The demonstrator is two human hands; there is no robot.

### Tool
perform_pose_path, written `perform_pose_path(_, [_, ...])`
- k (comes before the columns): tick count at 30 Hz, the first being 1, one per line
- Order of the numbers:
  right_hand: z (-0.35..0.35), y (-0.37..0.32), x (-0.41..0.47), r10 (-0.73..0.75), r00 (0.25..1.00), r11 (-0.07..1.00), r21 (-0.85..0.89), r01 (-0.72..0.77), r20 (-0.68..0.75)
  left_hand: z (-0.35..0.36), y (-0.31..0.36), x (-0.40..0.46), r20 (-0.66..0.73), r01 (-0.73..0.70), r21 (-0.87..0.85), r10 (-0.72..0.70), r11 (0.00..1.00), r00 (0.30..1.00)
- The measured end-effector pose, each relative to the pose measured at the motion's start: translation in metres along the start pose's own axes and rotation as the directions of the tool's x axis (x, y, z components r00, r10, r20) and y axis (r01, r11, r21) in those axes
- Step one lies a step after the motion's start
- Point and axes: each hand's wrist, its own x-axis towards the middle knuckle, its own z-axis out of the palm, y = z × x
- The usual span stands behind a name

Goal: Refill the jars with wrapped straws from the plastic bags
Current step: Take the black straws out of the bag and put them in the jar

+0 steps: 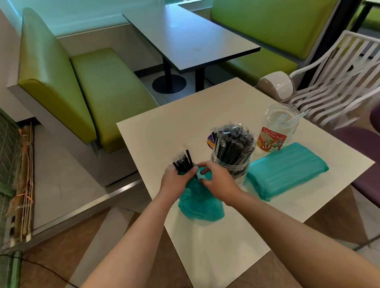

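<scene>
Left hand [173,179]: grips a bunch of wrapped black straws [183,162], upright, poking out of a teal plastic bag [198,202].
Right hand [212,178]: fingers curled, pinching the bag's mouth.
Full jar [231,163]: packed with straws, just right of the hands.
Second jar [277,129]: red label, near the far corner, nearly empty.
Second teal bag [287,169]: lies flat on the white table [160,132].

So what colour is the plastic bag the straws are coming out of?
Teal green, seen in the head view: the plastic bag bunched under both hands.
</scene>
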Motion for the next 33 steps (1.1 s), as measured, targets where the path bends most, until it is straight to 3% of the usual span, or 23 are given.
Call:
perform_pose_path(7, [-0.002, -0.003, 0.002, -0.001, 0.996, 0.988, 0.151, -0.013, 0.088, -0.002, 0.005, -0.005, -0.018, 0.064, -0.021, -0.064, 0.998, 0.998])
perform_pose_path(21, [-0.003, -0.007, 0.005, 0.109, 0.992, 0.965, 0.234, -0.121, 0.063, 0.002, 0.003, -0.001, -0.014, -0.003, -0.082, 0.002, 0.997, 1.0])
perform_pose_path(33, [-0.024, -0.011, -0.004, 0.066, 0.998, 0.969, 0.24, -0.059, -0.02, 0.015, 0.012, 0.003, -0.03, -0.046, -0.06, 0.044, 0.997, 0.999])
